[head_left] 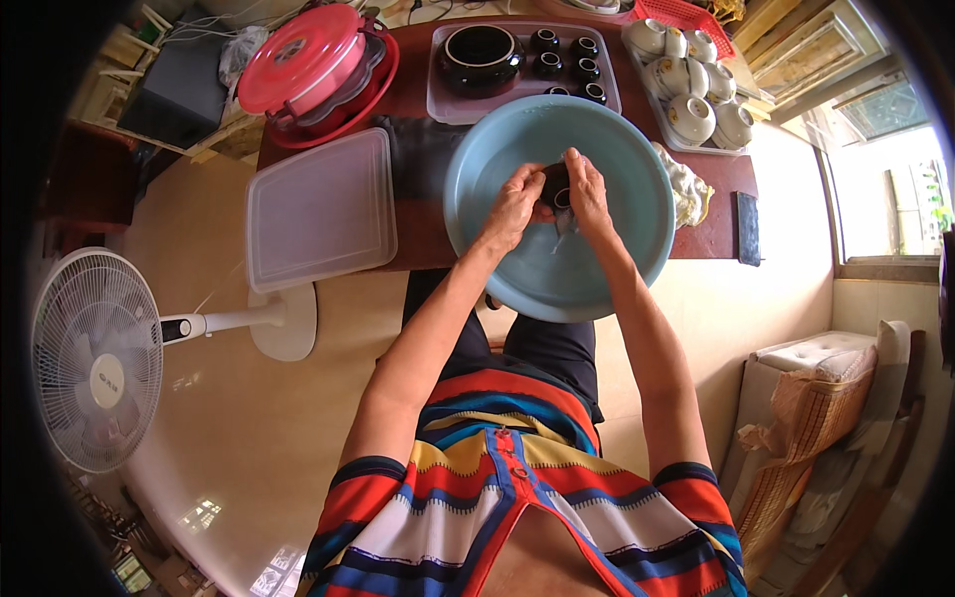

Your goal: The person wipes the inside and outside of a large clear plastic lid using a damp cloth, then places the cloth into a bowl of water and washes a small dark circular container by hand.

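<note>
Over a blue plastic basin (477,160) I hold a small dark cup (553,183) between both hands. Its pale ring-shaped foot faces up toward me. My left hand (511,205) grips the cup's left side, thumb on top. On the opposite side, my right hand (589,195) is wrapped round it, partly hiding it. Water runs off below the cup into the basin. Behind the basin, a translucent plastic tray (448,112) carries a large black glazed vessel (481,60) and several small black cups (548,64), bases upward.
Left on the table (421,231) are a translucent lid (321,213) and a red-lidded container (302,60) in a red basin. White cups (690,116) fill a tray at back right, near a crumpled cloth (686,186). A black phone-like slab (747,227) lies rightmost. A fan (101,366) stands left.
</note>
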